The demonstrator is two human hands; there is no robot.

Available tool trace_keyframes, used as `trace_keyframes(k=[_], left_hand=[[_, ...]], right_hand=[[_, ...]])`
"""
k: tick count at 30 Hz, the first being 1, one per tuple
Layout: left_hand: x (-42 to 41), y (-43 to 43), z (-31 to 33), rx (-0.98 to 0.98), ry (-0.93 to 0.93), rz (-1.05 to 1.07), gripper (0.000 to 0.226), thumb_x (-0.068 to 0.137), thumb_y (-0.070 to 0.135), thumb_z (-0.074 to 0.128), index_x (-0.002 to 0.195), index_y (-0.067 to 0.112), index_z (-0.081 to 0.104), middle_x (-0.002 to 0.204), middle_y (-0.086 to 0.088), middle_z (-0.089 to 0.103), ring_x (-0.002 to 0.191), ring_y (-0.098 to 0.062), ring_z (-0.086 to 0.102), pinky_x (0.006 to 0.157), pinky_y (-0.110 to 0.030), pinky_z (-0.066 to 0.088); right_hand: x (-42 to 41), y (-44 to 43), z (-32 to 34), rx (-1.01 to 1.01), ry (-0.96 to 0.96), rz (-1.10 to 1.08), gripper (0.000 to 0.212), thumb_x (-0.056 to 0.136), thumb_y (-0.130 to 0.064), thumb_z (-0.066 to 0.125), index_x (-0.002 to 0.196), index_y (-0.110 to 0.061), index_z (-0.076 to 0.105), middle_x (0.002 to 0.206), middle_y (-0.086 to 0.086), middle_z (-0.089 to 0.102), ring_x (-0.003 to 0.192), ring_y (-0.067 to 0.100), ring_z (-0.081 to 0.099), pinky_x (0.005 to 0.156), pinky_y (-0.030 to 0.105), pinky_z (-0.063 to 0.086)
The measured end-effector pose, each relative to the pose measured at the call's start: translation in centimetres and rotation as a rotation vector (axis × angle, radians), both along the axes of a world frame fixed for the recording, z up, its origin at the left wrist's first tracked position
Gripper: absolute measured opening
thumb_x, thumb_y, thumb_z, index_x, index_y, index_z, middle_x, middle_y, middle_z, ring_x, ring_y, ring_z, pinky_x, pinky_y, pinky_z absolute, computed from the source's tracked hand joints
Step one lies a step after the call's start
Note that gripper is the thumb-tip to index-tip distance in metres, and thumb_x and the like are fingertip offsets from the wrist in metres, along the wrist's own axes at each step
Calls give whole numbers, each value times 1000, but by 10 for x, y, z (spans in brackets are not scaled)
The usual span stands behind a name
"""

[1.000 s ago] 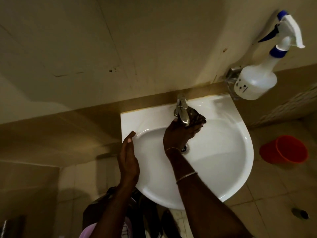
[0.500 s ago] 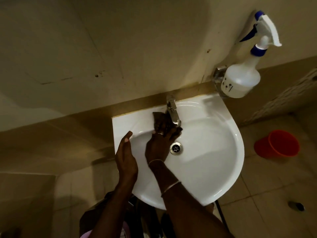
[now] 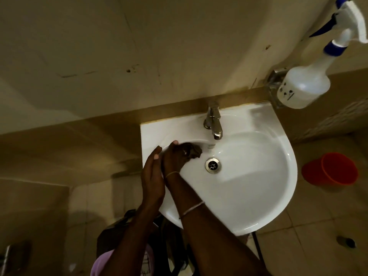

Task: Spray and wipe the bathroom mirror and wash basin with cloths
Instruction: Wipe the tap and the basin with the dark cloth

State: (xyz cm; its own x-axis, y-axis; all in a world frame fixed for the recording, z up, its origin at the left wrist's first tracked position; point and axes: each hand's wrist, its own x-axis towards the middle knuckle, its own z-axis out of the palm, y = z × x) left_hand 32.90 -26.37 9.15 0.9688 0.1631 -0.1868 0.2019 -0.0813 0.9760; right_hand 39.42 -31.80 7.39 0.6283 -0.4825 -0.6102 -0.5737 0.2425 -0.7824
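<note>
A white wash basin (image 3: 258,176) is fixed to the wall below me, with a chrome tap (image 3: 213,122) at its back and a drain (image 3: 213,165) in the bowl. My right hand (image 3: 175,158) presses a dark cloth (image 3: 192,150) against the bowl's upper left slope, left of the drain. My left hand (image 3: 152,180) rests flat and open on the basin's left rim, touching my right wrist. A white spray bottle (image 3: 304,84) with a blue trigger stands on a metal holder at the upper right. No mirror is in view.
A red bucket (image 3: 332,169) lies on the tiled floor right of the basin. A brown tile band (image 3: 79,136) runs along the wall behind the basin. A small floor drain (image 3: 346,242) sits at the lower right. Dark clothing and a purple item (image 3: 99,263) are below my arms.
My right hand has carried the cloth from the tap's spout across to its left, then down onto the bowl's left slope. My left hand stayed on the left rim.
</note>
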Motion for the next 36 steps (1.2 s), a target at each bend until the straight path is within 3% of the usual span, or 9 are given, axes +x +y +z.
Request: trace_keyframes(k=[2,4,7,9,19,23,27,31,36], left_hand=[[2,8,-1,-54,6,17,42,110,36,43,143,18,61,143,6,63,131,3,56,109,-18,44],[0,15,-1,-103,-8,69,52,104,46,45,142,15,62,143,3,64,135,-7,57,114,-28,43],[-9,27,3,-62,-27,140,48,107,38,39,140,13,63,141,4,65,133,-2,57,112,-20,44],[-16,33,4,-78,-22,164,43,109,33,39,139,14,64,139,5,66,130,0,59,106,-16,47],[-27,27,-1,-77,17,16,48,107,38,42,142,13,61,140,9,65,133,-1,57,115,-30,44],[-17,31,2,-68,8,35,47,108,37,41,143,11,61,145,2,63,135,-8,56,115,-30,44],[-19,29,3,-53,30,2,41,112,28,39,143,13,60,146,4,61,131,6,55,110,-14,44],[-30,15,2,-26,26,-32,41,110,36,43,140,17,64,143,7,64,138,-7,54,115,-28,40],[-50,-23,12,-24,129,-82,34,110,34,45,135,29,67,134,21,65,121,17,55,94,-1,41]], right_hand=[[-11,12,0,-83,-60,162,56,109,-22,14,146,0,49,147,31,50,139,46,44,121,54,26],[-26,19,-12,-301,52,388,69,103,-19,-3,150,1,43,144,36,50,133,54,49,114,61,36],[-76,17,-12,-412,129,807,70,110,-48,15,161,-6,-8,167,27,-9,156,44,-4,127,57,4],[-106,1,-10,-478,130,1009,76,108,-53,20,159,-13,-20,166,21,-23,155,41,-18,126,54,-8],[-96,15,-3,-425,348,942,74,108,-52,24,162,-15,-10,165,27,-19,153,49,-15,123,64,-5],[-73,25,-11,-433,211,872,75,108,-49,24,161,-14,-15,166,23,-21,154,45,-15,124,63,-2],[-136,-8,-6,-583,-6,1123,69,108,-50,21,162,-24,-13,169,10,-18,156,31,-14,128,50,-4],[-190,-72,7,-748,-29,1260,57,107,-48,14,162,-37,6,171,7,10,157,30,12,126,45,10],[-205,-164,-4,-921,236,1427,63,101,-51,16,162,-35,13,172,8,9,155,36,16,126,50,12]])
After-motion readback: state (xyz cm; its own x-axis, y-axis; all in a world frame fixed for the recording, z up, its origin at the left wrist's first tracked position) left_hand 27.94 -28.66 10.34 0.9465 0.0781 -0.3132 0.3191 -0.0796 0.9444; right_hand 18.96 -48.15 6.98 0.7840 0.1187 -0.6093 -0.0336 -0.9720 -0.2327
